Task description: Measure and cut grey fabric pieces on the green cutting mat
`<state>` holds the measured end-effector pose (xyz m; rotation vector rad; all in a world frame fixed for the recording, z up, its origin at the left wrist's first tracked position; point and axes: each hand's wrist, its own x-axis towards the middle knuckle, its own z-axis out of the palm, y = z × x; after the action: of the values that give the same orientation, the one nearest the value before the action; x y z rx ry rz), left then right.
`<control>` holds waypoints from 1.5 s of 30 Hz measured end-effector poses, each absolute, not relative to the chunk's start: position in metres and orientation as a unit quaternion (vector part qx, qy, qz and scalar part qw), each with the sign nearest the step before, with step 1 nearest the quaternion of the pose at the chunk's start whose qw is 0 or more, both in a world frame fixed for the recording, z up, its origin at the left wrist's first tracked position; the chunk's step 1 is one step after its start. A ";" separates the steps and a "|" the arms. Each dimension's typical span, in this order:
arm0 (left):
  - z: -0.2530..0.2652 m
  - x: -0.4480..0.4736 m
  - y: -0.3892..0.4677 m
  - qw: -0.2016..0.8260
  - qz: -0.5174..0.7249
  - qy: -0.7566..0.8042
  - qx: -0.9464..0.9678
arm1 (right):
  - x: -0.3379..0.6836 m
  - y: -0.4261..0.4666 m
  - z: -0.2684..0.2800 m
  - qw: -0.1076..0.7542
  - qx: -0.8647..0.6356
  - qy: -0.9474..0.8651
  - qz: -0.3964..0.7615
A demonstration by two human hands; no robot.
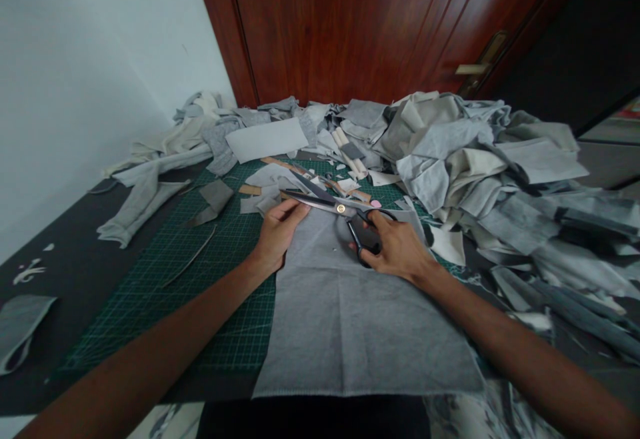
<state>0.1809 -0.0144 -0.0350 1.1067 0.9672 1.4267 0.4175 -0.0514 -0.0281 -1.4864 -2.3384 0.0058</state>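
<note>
A large piece of grey fabric [345, 332] lies across the front of the green cutting mat [227, 325] and reaches the table's near edge. My left hand [280, 232] pinches its upper left corner between thumb and fingers. In my right hand [395, 245] are fabric scissors [341, 209] with black handles and a brass pivot. Their blades are spread and point left, at the fabric's top edge close to my left fingertips. Whether the fabric lies between the blades, I cannot tell.
Heaped cloth pieces [430, 139] line the back and right of the table. A white rectangular piece [267, 140] and small offcuts [265, 199] lie beyond the scissors. A grey scrap [215, 199] rests on the mat's left. Behind stands a wooden door [340, 32].
</note>
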 end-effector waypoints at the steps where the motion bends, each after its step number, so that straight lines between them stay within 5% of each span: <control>1: -0.035 0.181 -0.014 0.511 0.600 0.404 0.464 | 0.417 -0.052 -0.028 0.181 -0.529 -0.829 0.001; 45: -0.037 0.181 -0.014 0.446 0.617 0.417 0.496 | 0.414 -0.057 -0.024 0.143 -0.536 -0.831 0.032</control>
<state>0.1809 -0.0139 -0.0365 1.2291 1.0319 1.5295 0.4136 -0.0573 -0.0245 -1.5476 -2.3976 0.0930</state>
